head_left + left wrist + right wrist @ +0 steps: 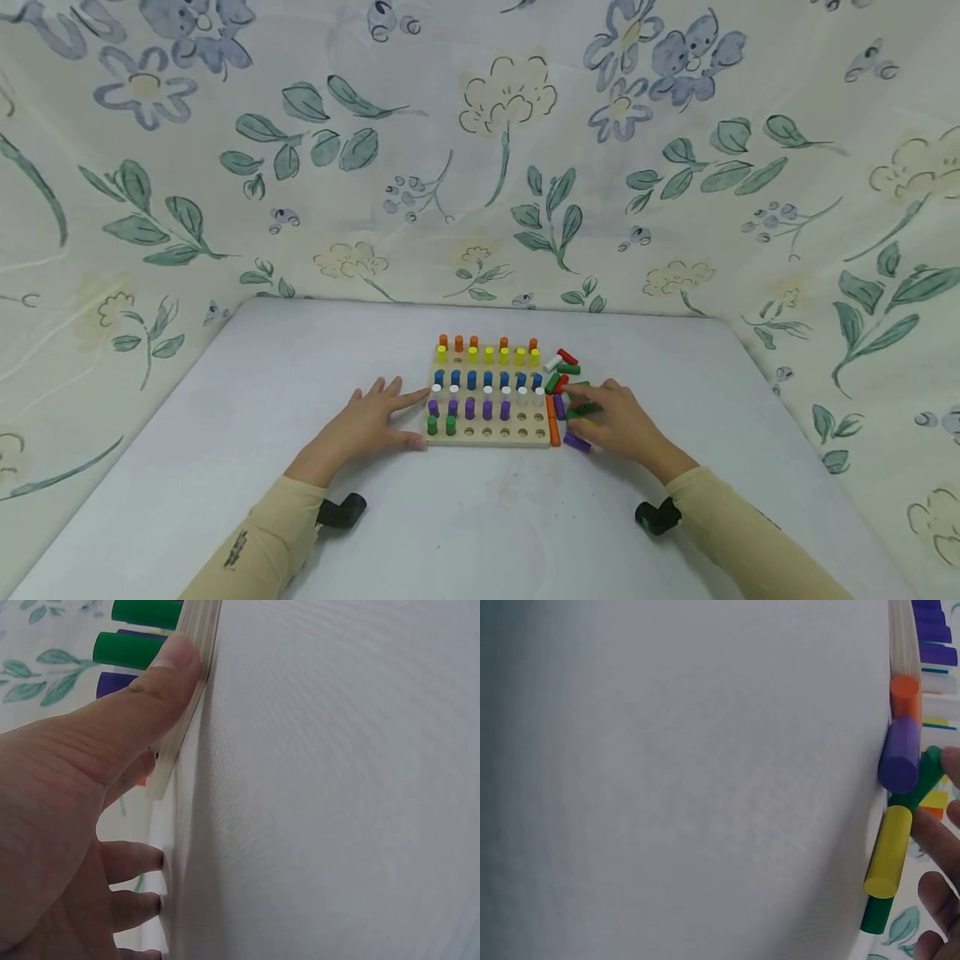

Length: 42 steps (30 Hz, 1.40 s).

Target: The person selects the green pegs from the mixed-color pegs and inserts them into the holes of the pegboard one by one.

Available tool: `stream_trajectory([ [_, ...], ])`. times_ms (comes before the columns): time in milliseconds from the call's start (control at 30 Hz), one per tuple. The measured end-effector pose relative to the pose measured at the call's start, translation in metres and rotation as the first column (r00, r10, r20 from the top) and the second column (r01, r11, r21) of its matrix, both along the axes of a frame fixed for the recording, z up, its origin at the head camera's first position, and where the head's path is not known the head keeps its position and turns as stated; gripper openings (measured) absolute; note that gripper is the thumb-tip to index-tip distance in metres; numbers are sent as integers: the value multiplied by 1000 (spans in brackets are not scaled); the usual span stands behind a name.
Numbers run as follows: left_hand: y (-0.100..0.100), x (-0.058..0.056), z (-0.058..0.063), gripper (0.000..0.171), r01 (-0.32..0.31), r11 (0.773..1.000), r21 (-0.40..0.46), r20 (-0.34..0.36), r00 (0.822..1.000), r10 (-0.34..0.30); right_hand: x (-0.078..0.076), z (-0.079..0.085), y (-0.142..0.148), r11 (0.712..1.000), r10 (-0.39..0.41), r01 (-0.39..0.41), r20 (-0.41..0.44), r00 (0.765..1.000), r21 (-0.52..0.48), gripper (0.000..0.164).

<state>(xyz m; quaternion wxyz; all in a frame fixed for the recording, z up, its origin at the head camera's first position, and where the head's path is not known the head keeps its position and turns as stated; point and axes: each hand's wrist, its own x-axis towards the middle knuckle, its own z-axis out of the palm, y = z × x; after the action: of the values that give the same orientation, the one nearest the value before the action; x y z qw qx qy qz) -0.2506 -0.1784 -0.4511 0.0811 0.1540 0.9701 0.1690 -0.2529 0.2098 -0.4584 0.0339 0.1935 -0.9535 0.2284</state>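
A wooden peg board [491, 443] holds rows of orange, yellow, blue, white, purple and green pegs. Round holes [505, 432] show in its front row, right of two green pegs [441, 426]. My left hand [367, 429] rests at the board's left side, fingers spread; its thumb [176, 656] presses the front corner beside the green pegs. Over the loose pegs on the right, my right hand [622, 421] pinches a tilted green peg [922, 780] between thumb and finger. A yellow peg [889, 851] and a purple peg [900, 754] lie close by that hand.
Orange pegs [554, 429] lie end to end along the board's right edge. Beyond them are loose red [567, 357], white and green pegs. The white table [480, 517] ends at a flowered cloth [450, 208]. Black wrist cameras [341, 510] sit under both sleeves.
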Motion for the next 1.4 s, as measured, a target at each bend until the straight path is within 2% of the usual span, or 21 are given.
stream_trajectory([
  [433,-1,0,-2,90,-3,1000,-5,-4,1000,3,3,-3,0,994,-15,21,67,998,-103,47],
  [667,-1,0,-2,90,-7,1000,-8,-1,1000,7,3,-3,0,991,-42,53,91,995,-123,47],
  [867,0,1,-1,89,-3,1000,3,0,1000,3,3,-4,0,990,-36,49,99,994,-132,46],
  [1067,-1,0,-2,90,-6,1000,-4,-4,1000,6,2,-4,1,987,0,10,65,998,-158,50],
  [1233,-1,0,-3,91,-5,1000,-5,-3,1000,5,2,-5,1,988,38,-37,2,999,-149,56],
  [1400,-1,0,-2,90,-1,1000,-5,-4,1000,1,2,-6,1,989,38,-42,-27,999,-143,51],
])
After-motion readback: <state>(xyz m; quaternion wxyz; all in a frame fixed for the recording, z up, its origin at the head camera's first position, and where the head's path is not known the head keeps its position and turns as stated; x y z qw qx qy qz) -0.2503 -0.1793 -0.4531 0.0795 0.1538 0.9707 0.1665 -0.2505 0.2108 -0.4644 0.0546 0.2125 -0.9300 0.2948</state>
